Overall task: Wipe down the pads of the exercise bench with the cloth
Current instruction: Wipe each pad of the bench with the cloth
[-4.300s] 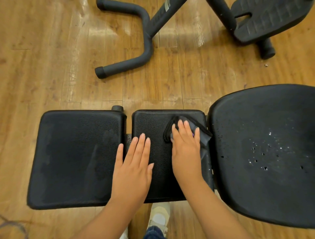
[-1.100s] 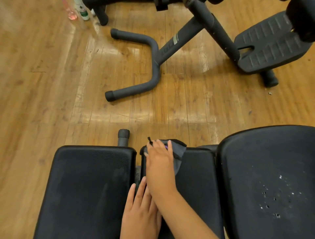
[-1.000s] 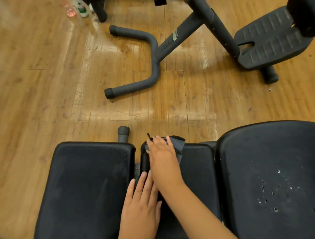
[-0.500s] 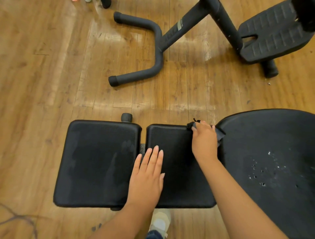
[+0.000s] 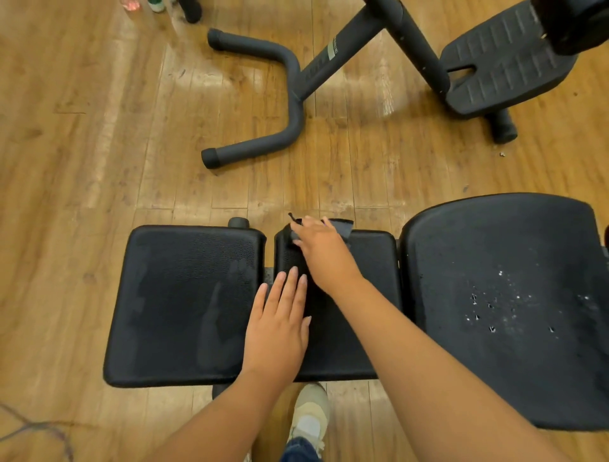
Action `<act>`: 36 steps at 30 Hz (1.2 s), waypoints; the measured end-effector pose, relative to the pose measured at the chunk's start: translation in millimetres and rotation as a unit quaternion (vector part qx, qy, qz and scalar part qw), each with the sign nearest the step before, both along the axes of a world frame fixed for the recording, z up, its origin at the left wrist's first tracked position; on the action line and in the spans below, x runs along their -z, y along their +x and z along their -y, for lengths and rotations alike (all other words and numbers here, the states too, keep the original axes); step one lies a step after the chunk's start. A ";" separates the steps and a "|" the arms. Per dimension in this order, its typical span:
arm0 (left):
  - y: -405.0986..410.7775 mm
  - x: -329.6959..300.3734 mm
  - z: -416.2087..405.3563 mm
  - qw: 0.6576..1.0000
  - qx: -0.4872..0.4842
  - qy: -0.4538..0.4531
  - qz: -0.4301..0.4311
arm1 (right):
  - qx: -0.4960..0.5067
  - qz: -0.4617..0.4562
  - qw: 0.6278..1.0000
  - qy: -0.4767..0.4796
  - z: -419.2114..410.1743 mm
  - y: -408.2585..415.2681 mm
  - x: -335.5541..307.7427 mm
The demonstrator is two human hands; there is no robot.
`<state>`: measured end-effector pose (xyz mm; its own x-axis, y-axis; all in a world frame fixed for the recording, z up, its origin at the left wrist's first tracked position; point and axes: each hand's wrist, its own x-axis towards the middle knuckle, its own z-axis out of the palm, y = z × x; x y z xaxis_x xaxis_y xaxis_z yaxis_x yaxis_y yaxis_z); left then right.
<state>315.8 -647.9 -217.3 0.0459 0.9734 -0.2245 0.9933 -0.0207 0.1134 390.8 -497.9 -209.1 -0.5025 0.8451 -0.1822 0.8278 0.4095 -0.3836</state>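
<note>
At six o'clock a pale sneaker (image 5: 311, 417) stands on the wooden plank floor (image 5: 82, 165) under the bench. Just above it, the left hand (image 5: 280, 323) lies flat with straight fingers across the gap between the square black textured left pad (image 5: 184, 303) and the narrower black middle pad (image 5: 369, 263), bracing and holding nothing. The right hand (image 5: 321, 250) has swept back across the middle pad: half a second ago it was at that pad's far right corner, beside the large rounded black seat pad (image 5: 504, 306) at three o'clock, and now it presses the dark grey cloth (image 5: 342, 227) onto the far left corner, fingers lightly curled over the bunched fabric, part of which sticks out past the far edge. That pass probably finishes the far strip of the middle pad; the left pad shows dull smears as if already wiped, while the seat pad, speckled with pale flecks and small tears, looks untouched and is likely next. Beyond the bench, toward twelve o'clock, a dark grey curved tubular frame foot (image 5: 263, 108) lies on the floor, with a ribbed black footplate (image 5: 504, 62) at one to two o'clock. At eleven o'clock, small bottles (image 5: 145, 4) are cropped by the edge; their contents cannot be made out.
</note>
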 end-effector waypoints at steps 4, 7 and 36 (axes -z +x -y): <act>0.1 -0.9 0.0 1.000 -0.001 -0.002 -0.008 | 0.047 -0.016 0.999 0.022 0.4 59.7 -2.2; -0.6 0.1 0.4 1.000 0.000 -0.002 -0.012 | 0.097 -0.009 0.995 -0.018 1.0 96.7 -1.7; -3.0 4.1 3.1 0.998 0.016 0.029 -0.046 | 0.290 -0.075 0.951 0.081 237.7 5.8 24.2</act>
<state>312.8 -651.0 -221.3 0.0586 0.9833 -0.1725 0.9982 -0.0562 0.0185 396.7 -735.6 -233.3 0.0458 0.9989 0.0109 0.8729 -0.0348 -0.4867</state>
